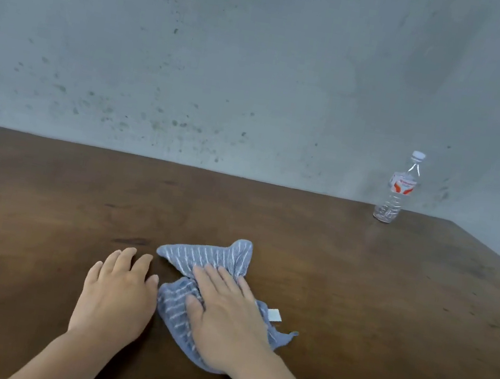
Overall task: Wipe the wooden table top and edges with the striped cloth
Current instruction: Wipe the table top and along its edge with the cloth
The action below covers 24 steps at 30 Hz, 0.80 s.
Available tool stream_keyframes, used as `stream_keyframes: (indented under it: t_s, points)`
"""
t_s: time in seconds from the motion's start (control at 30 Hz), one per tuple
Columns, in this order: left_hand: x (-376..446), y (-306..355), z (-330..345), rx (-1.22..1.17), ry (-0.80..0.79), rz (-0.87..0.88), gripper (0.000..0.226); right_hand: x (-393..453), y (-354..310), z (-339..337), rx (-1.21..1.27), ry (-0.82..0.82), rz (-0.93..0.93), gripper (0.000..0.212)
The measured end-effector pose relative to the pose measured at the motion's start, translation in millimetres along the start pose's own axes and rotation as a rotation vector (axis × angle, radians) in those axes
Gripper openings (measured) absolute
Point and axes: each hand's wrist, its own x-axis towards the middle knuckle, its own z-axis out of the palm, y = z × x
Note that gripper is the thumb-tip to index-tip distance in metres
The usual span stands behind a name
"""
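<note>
Dark brown wooden table top (360,272), paler tan along near edge. Blue-grey cloth (198,259) with thin white stripes, white tag at right. Clear bottle (397,189), white cap, red-and-white label. Mottled grey wall (230,55).

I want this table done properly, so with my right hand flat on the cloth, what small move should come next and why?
Probably slide the right hand, pressing flat on the striped cloth, to the right across the bare wooden table. The cloth lies bunched near the front edge, the left hand rests on the wood beside it, and only a bottle stands at the far corner.
</note>
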Motion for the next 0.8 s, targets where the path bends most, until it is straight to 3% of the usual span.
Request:
stream_keyframes:
  t_s: [0.13,0.3,0.4,0.5,0.6,0.73,0.8]
  points:
    - [-8,60,12,-0.057,0.007,0.006,0.059,-33,97,-17,-0.027,0.014,0.119,0.054]
    - [-18,92,26,0.041,0.012,0.021,0.061,-57,242,-42,-0.053,0.035,0.489,0.054]
    - [-18,91,26,0.037,0.033,0.013,0.060,-39,270,-41,-0.043,0.067,0.669,0.058]
    - [-19,93,25,0.022,0.040,0.004,0.059,-6,244,-32,-0.026,0.117,0.782,0.060]
    - [-19,95,25,0.011,0.048,-0.005,0.057,16,189,-25,-0.004,0.092,0.638,0.061]
    - [-15,95,27,0.001,0.033,-0.072,0.056,-1,113,-17,0.035,0.010,0.049,0.056]
    - [-15,105,32,-0.014,0.048,-0.117,0.053,-24,114,-19,0.033,0.002,-0.171,0.053]
